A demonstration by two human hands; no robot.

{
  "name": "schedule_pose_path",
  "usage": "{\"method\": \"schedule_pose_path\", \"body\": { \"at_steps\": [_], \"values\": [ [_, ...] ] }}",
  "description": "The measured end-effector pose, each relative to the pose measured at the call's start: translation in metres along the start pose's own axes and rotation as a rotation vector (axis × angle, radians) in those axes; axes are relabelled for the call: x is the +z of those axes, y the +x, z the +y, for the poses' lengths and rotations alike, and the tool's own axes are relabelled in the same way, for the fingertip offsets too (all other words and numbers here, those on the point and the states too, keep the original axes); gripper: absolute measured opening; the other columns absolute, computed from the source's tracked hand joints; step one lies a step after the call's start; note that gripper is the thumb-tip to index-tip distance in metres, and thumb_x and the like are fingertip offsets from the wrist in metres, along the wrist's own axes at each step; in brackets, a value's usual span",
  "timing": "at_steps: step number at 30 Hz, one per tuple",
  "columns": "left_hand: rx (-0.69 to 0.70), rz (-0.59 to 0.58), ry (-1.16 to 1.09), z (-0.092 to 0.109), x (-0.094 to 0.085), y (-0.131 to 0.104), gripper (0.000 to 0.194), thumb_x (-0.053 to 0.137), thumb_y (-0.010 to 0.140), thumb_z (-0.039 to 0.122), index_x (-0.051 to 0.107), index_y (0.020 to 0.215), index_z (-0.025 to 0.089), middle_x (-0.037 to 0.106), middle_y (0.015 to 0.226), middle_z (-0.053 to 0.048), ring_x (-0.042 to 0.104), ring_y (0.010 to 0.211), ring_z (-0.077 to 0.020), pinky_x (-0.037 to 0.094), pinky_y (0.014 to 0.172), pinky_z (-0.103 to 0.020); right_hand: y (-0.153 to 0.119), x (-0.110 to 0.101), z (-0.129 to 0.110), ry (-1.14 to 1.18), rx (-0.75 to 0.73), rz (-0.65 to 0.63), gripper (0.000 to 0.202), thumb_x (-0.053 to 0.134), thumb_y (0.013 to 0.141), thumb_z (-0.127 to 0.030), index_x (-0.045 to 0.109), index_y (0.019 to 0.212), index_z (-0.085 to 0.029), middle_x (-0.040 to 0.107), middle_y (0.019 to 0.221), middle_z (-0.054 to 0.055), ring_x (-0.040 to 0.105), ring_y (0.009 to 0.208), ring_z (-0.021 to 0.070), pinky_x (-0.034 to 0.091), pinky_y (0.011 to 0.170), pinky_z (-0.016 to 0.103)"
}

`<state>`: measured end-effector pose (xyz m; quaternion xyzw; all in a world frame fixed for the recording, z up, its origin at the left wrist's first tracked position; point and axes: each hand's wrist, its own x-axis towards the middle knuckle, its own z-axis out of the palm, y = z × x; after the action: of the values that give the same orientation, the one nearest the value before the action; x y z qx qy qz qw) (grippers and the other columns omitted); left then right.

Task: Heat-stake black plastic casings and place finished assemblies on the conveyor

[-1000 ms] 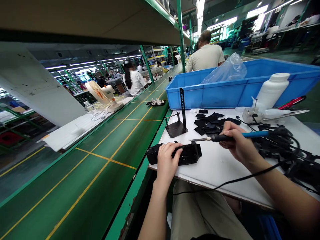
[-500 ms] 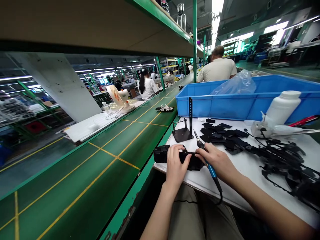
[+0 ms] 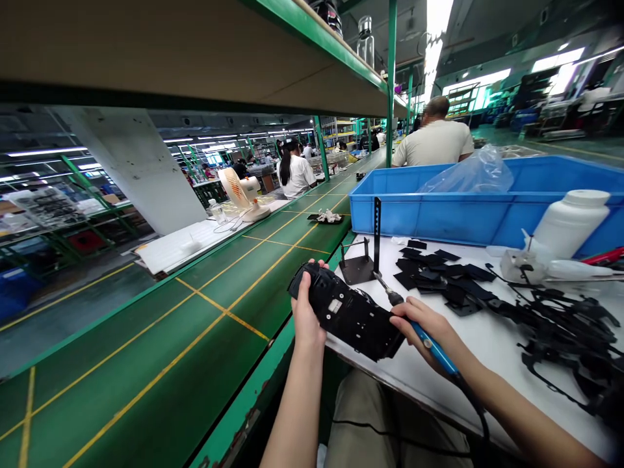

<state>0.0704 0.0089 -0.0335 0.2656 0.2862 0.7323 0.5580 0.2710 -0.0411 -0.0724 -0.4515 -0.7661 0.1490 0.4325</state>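
My left hand [image 3: 308, 312] is wrapped round the left end of a black plastic housing [image 3: 353, 315], lifted and tilted above the table edge. Its flat face, with small holes and a pale label, is turned towards me. In my right hand [image 3: 424, 325] is a blue-handled soldering iron [image 3: 436, 351], its metal tip pointing up and left. The right fingers are close to the housing's right end; whether they touch it I cannot tell. Just beyond stands a black metal stand [image 3: 358, 270] with an upright slotted bar, near the iron's tip.
Black flat pieces [image 3: 429, 273] and tangled black plastic parts [image 3: 560, 331] lie on the white table [image 3: 492, 364]. A blue bin [image 3: 414, 214] and a white bottle [image 3: 570, 224] stand behind. The green conveyor belt [image 3: 195, 351] runs along my left, with a black tray [image 3: 325, 218] farther up.
The housing has been raised off the table and turned, so its flat face shows. My left hand has shifted to its left end. The iron is still in my right hand, slightly farther right.
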Motion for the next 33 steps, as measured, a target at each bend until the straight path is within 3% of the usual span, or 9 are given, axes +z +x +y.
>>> {"method": "schedule_pose_path", "body": {
  "at_steps": [3,11,15,19,22,33],
  "values": [
    [-0.019,0.016,0.053,0.005,0.008,0.0,0.042,0.07,0.075,0.036,0.062,0.114,0.021,0.07,0.107,-0.006,0.064,0.104,-0.0202,0.051,0.09,-0.031,-0.001,0.001,-0.003,0.04,0.019,-0.006,0.019,0.04,0.098,-0.033,0.052,0.087,-0.022,0.042,0.076,0.0,0.048,0.059,0.0135,0.041,0.058,0.027],
    [-0.005,0.002,0.173,0.015,0.004,-0.005,0.045,0.071,0.074,0.032,0.064,0.116,0.019,0.072,0.101,-0.006,0.066,0.097,-0.0207,0.052,0.085,-0.03,-0.001,-0.01,-0.003,0.164,-0.023,-0.006,0.022,0.041,0.098,-0.034,0.056,0.088,-0.022,0.047,0.076,0.002,0.048,0.068,0.0154,0.038,0.063,0.028],
    [-0.085,-0.065,0.358,0.018,0.005,-0.012,0.044,0.074,0.071,0.032,0.067,0.111,0.015,0.072,0.099,-0.008,0.068,0.091,-0.0214,0.053,0.08,-0.028,-0.004,-0.026,0.001,0.464,0.073,0.053,0.03,0.042,0.096,-0.045,0.062,0.1,-0.022,0.048,0.074,0.002,0.044,0.062,0.0151,0.035,0.056,0.028],
    [-0.185,-0.131,0.499,0.017,0.008,-0.02,0.041,0.075,0.069,0.035,0.07,0.104,0.014,0.073,0.093,-0.007,0.068,0.084,-0.0207,0.053,0.073,-0.027,-0.004,-0.036,0.001,0.85,0.228,0.039,0.031,0.051,0.091,-0.042,0.061,0.073,-0.018,0.041,0.056,-0.001,0.037,0.051,0.0132,0.026,0.048,0.027],
    [-0.228,-0.196,0.555,0.016,0.01,-0.023,0.04,0.076,0.068,0.035,0.071,0.103,0.016,0.074,0.092,-0.006,0.067,0.081,-0.0194,0.052,0.071,-0.025,-0.003,-0.037,0.0,1.019,0.272,0.024,0.03,0.055,0.086,-0.039,0.058,0.065,-0.018,0.037,0.05,-0.002,0.034,0.047,0.0121,0.02,0.046,0.026],
    [-0.21,-0.269,0.618,0.014,0.008,-0.026,0.039,0.075,0.07,0.036,0.071,0.103,0.016,0.073,0.094,-0.005,0.066,0.083,-0.0191,0.052,0.071,-0.024,-0.003,-0.033,0.004,0.982,0.344,0.017,0.027,0.056,0.084,-0.037,0.057,0.064,-0.018,0.039,0.046,-0.002,0.033,0.046,0.0121,0.018,0.045,0.026]
  ]
}}
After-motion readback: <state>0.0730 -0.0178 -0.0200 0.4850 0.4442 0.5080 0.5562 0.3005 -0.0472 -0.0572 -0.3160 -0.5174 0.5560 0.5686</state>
